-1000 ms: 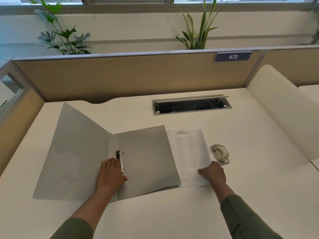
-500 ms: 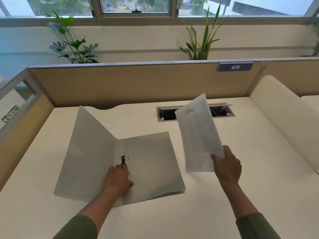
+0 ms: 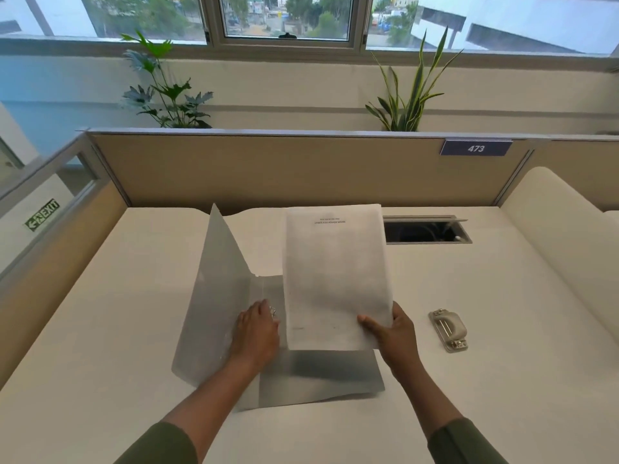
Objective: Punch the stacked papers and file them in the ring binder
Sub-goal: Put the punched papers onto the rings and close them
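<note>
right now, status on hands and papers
Left hand flat on the open binder by its rings. Right hand grips papers above it. Hole punch aside, path unobstructed.

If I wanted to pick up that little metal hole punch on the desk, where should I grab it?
Probably from above, pinching its two long sides. The hole punch lies flat on the desk, to the right of the right hand, with nothing touching it. Its rounded handle faces up and it is long and narrow, so fingers should fit across the narrow width.
</note>
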Tool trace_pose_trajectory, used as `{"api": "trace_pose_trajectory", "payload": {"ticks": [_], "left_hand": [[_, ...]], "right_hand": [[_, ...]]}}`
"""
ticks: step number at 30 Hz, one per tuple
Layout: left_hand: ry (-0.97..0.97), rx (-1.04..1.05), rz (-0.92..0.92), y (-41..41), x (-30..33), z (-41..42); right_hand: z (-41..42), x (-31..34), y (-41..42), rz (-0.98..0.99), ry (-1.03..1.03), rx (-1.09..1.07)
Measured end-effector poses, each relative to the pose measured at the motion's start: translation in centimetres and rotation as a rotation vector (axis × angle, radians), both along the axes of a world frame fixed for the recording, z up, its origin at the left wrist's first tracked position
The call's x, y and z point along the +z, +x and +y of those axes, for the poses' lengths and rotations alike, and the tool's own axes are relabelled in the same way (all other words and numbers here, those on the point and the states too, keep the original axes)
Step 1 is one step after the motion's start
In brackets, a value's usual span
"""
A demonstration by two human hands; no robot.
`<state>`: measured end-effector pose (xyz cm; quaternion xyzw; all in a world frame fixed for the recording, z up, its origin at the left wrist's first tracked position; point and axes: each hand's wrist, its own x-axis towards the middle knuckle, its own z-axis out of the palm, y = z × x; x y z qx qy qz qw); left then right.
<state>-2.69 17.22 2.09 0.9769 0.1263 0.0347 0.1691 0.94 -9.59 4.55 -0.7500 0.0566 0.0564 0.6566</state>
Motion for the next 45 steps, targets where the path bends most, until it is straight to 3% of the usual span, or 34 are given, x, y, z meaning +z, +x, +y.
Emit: {"api": "trace_pose_trajectory", "payload": {"ticks": [2, 5, 7, 14, 21, 24, 30, 35, 39, 45], "left_hand": [[-0.470, 0.177, -0.125, 1.0, 3.0, -0.3], [-1.235, 0.272, -0.103, 2.7, 5.7, 0.0], [-1.408, 0.274, -0.054, 3.2, 5.7, 0.6], [-1.376, 0.408, 0.146, 3.7, 3.2, 1.9], [-1.253, 0.337, 0.194, 3.1, 2.3, 1.9], [-1.247, 0.273, 0.180, 3.1, 2.5, 2.1], [-1.317, 0.161, 0.190, 3.4, 4.2, 2.0], [-1.101, 0.114, -0.021, 4.2, 4.7, 1.6], [-1.057, 0.126, -0.249, 4.2, 5.4, 0.9], [-1.023, 0.104, -0.328, 3.5, 4.6, -0.5]], "right_hand": [[0.4, -0.3, 0.1, 0.006, 0.015, 0.050], [1.0, -0.5, 0.3, 0.014, 0.022, 0.078], [1.3, -0.7, 0.4, 0.016, 0.011, 0.085], [1.2, -1.5, 0.6, 0.117, -0.076, 0.162], [0.5, -3.0, 0.8, 0.427, -0.065, 0.240], [0.9, -2.4, 2.0, 0.460, 0.011, 0.191], [1.9, 0.1, 4.6, 0.401, 0.142, 0.199], [2.6, 1.7, 5.2, 0.118, 0.117, 0.107], [2.5, 2.9, 4.5, -0.121, 0.038, 0.075], [2.4, 2.9, 2.8, -0.224, -0.043, 0.119]]}}
